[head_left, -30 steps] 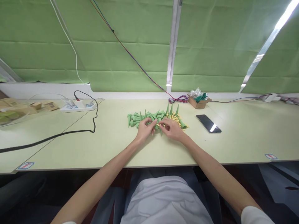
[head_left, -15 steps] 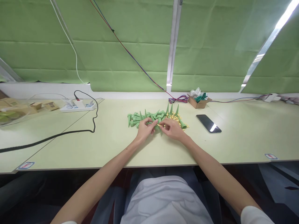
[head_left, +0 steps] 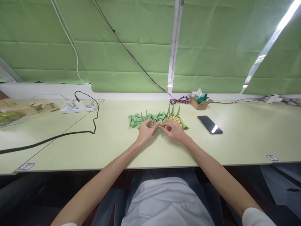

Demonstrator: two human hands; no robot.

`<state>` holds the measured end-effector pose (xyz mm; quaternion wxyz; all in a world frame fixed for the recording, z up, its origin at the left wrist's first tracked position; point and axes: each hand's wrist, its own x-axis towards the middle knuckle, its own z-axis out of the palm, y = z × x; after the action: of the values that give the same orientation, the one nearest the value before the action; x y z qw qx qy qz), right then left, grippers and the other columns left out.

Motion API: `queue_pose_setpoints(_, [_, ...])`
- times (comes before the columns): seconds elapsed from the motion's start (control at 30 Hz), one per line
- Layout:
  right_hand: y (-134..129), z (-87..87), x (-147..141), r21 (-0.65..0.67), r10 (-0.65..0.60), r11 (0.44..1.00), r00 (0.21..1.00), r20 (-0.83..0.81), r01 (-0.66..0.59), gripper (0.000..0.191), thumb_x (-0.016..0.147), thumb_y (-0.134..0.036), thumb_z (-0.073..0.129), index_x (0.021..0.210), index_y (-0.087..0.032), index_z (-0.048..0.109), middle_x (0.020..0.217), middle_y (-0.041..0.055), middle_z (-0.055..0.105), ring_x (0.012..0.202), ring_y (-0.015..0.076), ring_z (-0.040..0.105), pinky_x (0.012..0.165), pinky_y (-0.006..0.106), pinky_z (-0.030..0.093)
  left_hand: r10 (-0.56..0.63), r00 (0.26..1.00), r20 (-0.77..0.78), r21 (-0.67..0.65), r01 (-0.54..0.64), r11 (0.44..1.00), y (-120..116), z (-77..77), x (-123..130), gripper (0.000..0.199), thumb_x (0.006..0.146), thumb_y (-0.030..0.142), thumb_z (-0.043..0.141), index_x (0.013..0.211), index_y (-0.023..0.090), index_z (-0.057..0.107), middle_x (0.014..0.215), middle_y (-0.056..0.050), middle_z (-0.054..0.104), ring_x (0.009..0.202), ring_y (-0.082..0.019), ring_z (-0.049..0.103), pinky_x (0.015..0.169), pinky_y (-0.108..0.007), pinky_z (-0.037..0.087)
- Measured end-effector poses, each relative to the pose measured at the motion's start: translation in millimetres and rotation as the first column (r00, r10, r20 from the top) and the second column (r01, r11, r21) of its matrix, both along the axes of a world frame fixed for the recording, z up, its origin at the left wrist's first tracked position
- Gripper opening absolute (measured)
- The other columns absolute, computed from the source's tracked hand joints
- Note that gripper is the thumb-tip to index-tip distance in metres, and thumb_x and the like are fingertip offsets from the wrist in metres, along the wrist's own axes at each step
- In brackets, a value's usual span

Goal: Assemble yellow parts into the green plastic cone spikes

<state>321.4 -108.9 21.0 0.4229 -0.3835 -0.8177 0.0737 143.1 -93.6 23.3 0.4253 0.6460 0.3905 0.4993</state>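
My left hand (head_left: 145, 131) is closed around a green plastic cone-shaped spike (head_left: 154, 120), mostly covered by the fingers. My right hand (head_left: 174, 130) pinches a small yellow plastic piece (head_left: 160, 126) against the held spike, fingertips almost touching those of the left hand. Behind and left of the hands lies a pile of green spikes (head_left: 135, 120). Just beyond the right hand is a heap of small yellow pieces (head_left: 176, 118), with several green spikes standing point-up at its back edge and another green spike (head_left: 184, 125) lying at its right.
A black phone (head_left: 210, 124) lies to the right. Behind it stand a small cardboard box (head_left: 199, 104) with wrapping inside and a coiled cable (head_left: 180, 100). On the left are a white power strip (head_left: 78, 107), a black cord (head_left: 70, 133) and a plastic bag with boxes (head_left: 20, 110).
The hands have barely moved. The yellow piece shows less between the fingertips than before, and the right fingertips sit slightly nearer the left hand.
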Motion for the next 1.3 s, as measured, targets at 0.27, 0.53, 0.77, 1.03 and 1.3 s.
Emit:
queue_pose_setpoints(0.27, [0.1, 0.2, -0.3, -0.007, -0.02, 1.0, 1.0, -0.018, 0.02, 0.019, 0.094, -0.028, 0.054, 0.091, -0.018, 0.07, 0.083, 0.006, 0.064, 0.059, 0.0129, 0.052, 0.061, 0.028, 0.044, 0.032, 0.999, -0.024, 0.055, -0.031, 0.998, -1.6, 1.1, 1.3, 0.042, 0.076, 0.054, 0.07, 0.074, 0.022, 0.043, 0.043, 0.007, 0.046, 0.036, -0.01, 0.041, 0.039, -0.022, 0.028])
queue_pose_setpoints(0.53, [3.1, -3.2, 1.0, -0.016, -0.047, 0.999, 0.998, -0.038, 0.046, 0.022, 0.093, -0.038, 0.057, 0.096, -0.019, 0.069, 0.088, 0.0065, 0.064, 0.058, 0.0129, 0.053, 0.061, 0.029, 0.045, 0.089, 0.996, -0.033, 0.084, -0.086, 0.993, -0.5, 0.7, 2.1, 0.041, 0.074, 0.052, 0.073, 0.074, 0.022, 0.045, 0.049, 0.007, 0.047, 0.039, -0.011, 0.045, 0.04, -0.023, 0.032])
queue_pose_setpoints(0.77, [3.2, -4.7, 0.8, 0.008, -0.065, 0.998, 0.998, -0.023, 0.065, 0.02, 0.096, -0.032, 0.054, 0.093, -0.018, 0.067, 0.087, 0.0065, 0.063, 0.062, 0.0139, 0.053, 0.064, 0.029, 0.045, 0.121, 0.991, -0.06, 0.183, -0.108, 0.977, -2.0, 1.1, 2.6, 0.04, 0.076, 0.052, 0.071, 0.072, 0.02, 0.046, 0.061, 0.005, 0.048, 0.042, -0.01, 0.048, 0.04, -0.024, 0.034])
queue_pose_setpoints(1.03, [1.9, -1.7, 0.7, -0.002, -0.112, 0.994, 0.994, -0.015, 0.112, 0.019, 0.096, -0.031, 0.053, 0.086, -0.018, 0.062, 0.079, 0.0047, 0.061, 0.068, 0.0162, 0.054, 0.065, 0.028, 0.041, 0.096, 0.989, -0.112, 0.313, -0.057, 0.948, -1.2, -2.7, 1.5, 0.034, 0.082, 0.049, 0.066, 0.075, 0.017, 0.057, 0.088, -0.004, 0.056, 0.062, -0.011, 0.059, 0.044, -0.021, 0.044])
queue_pose_setpoints(1.3, [5.5, -3.8, 1.6, -0.006, -0.205, 0.979, 0.975, -0.081, 0.205, 0.022, 0.094, -0.035, 0.055, 0.081, -0.018, 0.061, 0.077, 0.0054, 0.064, 0.068, 0.017, 0.056, 0.067, 0.029, 0.042, 0.085, 0.984, -0.156, 0.41, -0.014, 0.912, -2.5, -1.9, 1.4, 0.024, 0.087, 0.04, 0.063, 0.092, 0.017, 0.064, 0.098, -0.007, 0.059, 0.08, -0.016, 0.064, 0.06, -0.025, 0.057])
